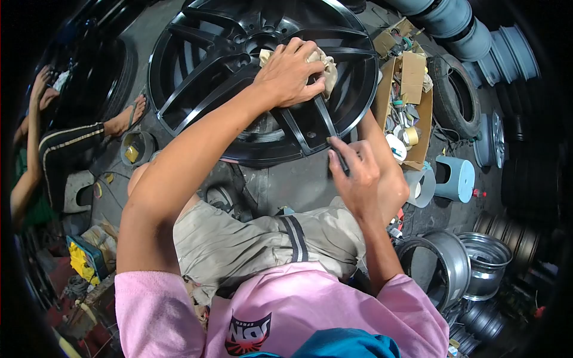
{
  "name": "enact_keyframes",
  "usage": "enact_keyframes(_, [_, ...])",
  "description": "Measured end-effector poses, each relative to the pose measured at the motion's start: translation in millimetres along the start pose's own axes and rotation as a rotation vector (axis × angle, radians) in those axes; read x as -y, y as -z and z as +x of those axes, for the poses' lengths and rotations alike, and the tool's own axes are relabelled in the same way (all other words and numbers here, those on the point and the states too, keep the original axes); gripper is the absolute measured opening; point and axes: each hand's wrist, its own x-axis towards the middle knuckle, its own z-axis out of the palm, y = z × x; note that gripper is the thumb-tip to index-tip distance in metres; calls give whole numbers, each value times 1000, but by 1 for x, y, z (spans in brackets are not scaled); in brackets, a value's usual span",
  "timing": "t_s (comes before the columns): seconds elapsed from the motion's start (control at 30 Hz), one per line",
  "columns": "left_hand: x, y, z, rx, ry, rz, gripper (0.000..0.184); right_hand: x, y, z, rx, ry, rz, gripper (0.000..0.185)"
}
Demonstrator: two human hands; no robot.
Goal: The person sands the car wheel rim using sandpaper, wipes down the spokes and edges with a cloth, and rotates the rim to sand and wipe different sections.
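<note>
A large black wheel rim (209, 110) with many spokes lies in front of my knees. On its spokes, right of the hub, my left hand (289, 71) presses a crumpled beige cloth (327, 70), its fingers curled over it. My right hand (357, 170) is near the rim's lower right edge, the index finger reaching to a spoke end. The thumb and fingers are partly bent and apart, with nothing visible between them.
Right: a cardboard box (425, 128) of tapes and tools, a tyre (456, 95), a light blue stool (462, 179) and silver rims (486, 262). Left: another person's arms (30, 143) and foot (132, 113), a grey bucket (140, 143), a stool (77, 191).
</note>
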Motion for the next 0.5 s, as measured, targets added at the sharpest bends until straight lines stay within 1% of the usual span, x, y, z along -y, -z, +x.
enact_keyframes(0.03, [0,0,0,-7,5,-2,32,0,7,2,4,6,-4,38])
enact_keyframes(0.13, [1,0,0,-1,3,-5,34,1,21,1,232,95,-7,50])
enact_keyframes(0.17, [2,0,0,-4,14,-4,34,1,20,5,241,101,-5,50])
enact_keyframes(0.23, [0,3,-1,-1,6,-13,34,1,14,18,231,211,-158,46])
enact_keyframes(0.27, [-1,5,0,33,26,-31,34,-4,7,28,222,236,-152,40])
enact_keyframes(0.3, [-1,2,-1,30,26,-31,34,-2,9,30,223,237,-154,40])
enact_keyframes(0.37, [2,-3,0,-45,-13,16,34,6,15,44,325,253,-185,35])
enact_keyframes(0.4, [2,-2,-1,-59,-10,-8,33,7,23,44,327,293,-239,33])
enact_keyframes(0.43, [2,-3,0,-60,-1,-20,37,8,25,49,339,305,-239,33])
enact_keyframes(0.5, [4,-5,0,-24,4,2,38,10,31,49,389,284,-304,33])
